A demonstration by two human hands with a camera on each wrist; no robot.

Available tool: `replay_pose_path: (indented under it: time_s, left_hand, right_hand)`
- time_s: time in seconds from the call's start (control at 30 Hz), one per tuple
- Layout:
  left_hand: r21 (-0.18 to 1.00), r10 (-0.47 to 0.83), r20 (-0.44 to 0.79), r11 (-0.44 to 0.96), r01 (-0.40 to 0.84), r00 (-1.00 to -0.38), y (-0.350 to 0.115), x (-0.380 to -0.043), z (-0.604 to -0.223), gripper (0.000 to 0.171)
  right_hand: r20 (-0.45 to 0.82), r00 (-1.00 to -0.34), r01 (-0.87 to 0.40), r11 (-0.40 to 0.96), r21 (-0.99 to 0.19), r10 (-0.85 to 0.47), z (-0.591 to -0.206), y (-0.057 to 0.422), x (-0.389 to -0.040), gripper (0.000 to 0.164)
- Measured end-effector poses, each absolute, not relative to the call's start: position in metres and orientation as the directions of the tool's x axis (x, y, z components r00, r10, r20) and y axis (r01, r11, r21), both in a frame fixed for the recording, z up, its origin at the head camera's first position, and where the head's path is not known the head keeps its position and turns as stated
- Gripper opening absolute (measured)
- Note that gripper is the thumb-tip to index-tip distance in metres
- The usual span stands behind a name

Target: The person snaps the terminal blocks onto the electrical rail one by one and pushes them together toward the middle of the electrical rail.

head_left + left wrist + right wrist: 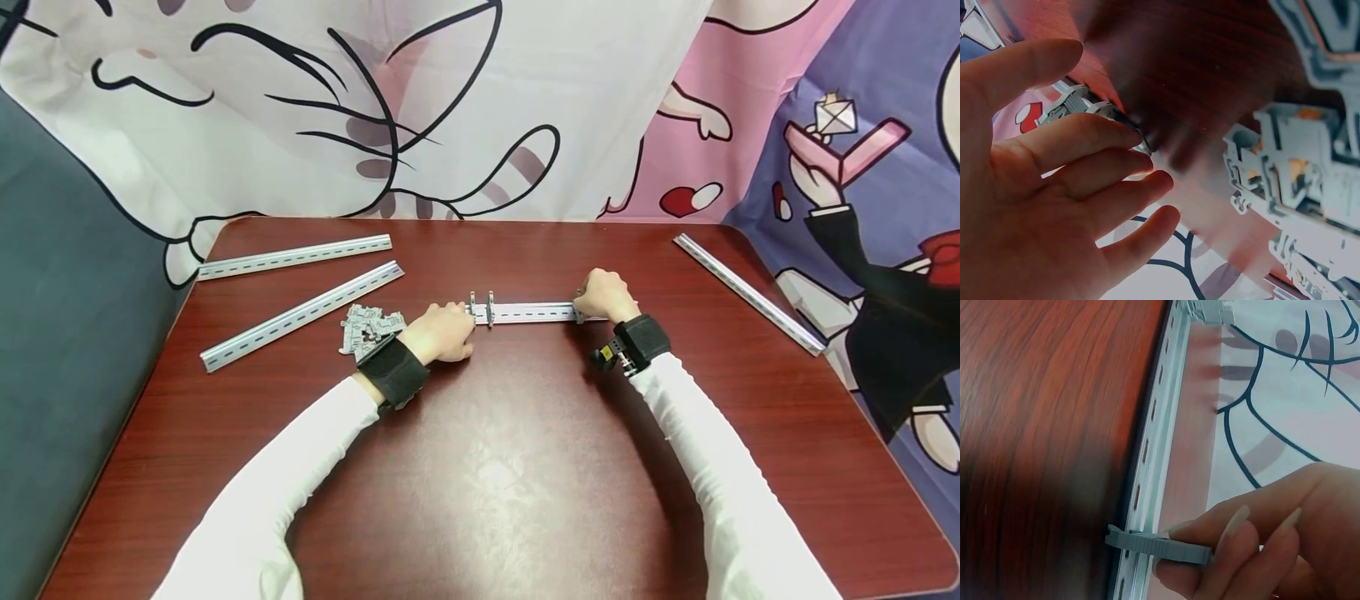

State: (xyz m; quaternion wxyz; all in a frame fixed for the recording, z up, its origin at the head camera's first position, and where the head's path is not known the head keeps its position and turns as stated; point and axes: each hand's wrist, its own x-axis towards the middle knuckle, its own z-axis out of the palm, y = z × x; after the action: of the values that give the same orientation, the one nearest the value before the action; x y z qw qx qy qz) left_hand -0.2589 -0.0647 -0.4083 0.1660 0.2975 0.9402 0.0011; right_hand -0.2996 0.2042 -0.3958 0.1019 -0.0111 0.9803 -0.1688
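Note:
A slotted metal DIN rail (534, 313) lies crosswise in front of me. Near its right end, my right hand (606, 294) pinches a thin grey terminal block (1169, 549) between thumb and fingers. In the right wrist view that block sits across the rail. My left hand (441, 331) is at the rail's left end, its fingers loosely extended and the thumb apart in the left wrist view. Beside those fingertips, grey terminal blocks (491, 310) stand upright on the rail. A pile of loose terminal blocks (366, 328) lies just left of my left hand.
Two more slotted rails (302, 316) (296, 257) lie on the left of the brown table (495, 467). Another rail (750, 293) lies slanted near the right edge. A printed cloth (465, 108) hangs behind the table.

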Motion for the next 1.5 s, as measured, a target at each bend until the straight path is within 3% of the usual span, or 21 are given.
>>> replay_pose_path:
  time_s: [0.4, 0.6, 0.8, 1.0, 1.5]
  left_hand:
    - [0.092, 0.537, -0.332, 0.836, 0.54, -0.775, -0.065, -0.256, -0.404, 0.028]
    - [0.101, 0.527, -0.354, 0.843, 0.529, -0.773, -0.063, -0.255, -0.404, 0.028]
    - [0.076, 0.505, -0.34, 0.855, 0.512, -0.793, -0.064, -0.257, -0.402, 0.024]
    - [0.091, 0.511, -0.329, 0.854, 0.512, -0.794, -0.059, -0.255, -0.401, 0.02]
    - [0.101, 0.504, -0.332, 0.859, 0.501, -0.797, -0.058, -0.253, -0.4, 0.016]
  right_hand:
    - [-0.167, -0.984, -0.005, 0.948, -0.319, -0.062, -0.397, 0.177, -0.298, 0.025]
    - [0.04, -0.999, -0.01, 0.969, -0.248, 0.0, -0.39, 0.154, -0.274, 0.041]
    - [0.05, -0.991, -0.136, 0.933, -0.334, -0.127, -0.388, 0.101, -0.264, 0.048]
    - [0.0, -0.99, -0.133, 0.936, -0.326, -0.14, -0.4, 0.074, -0.265, 0.04]
    - [0.051, -0.994, -0.106, 0.949, -0.297, -0.095, -0.404, 0.071, -0.269, 0.02]
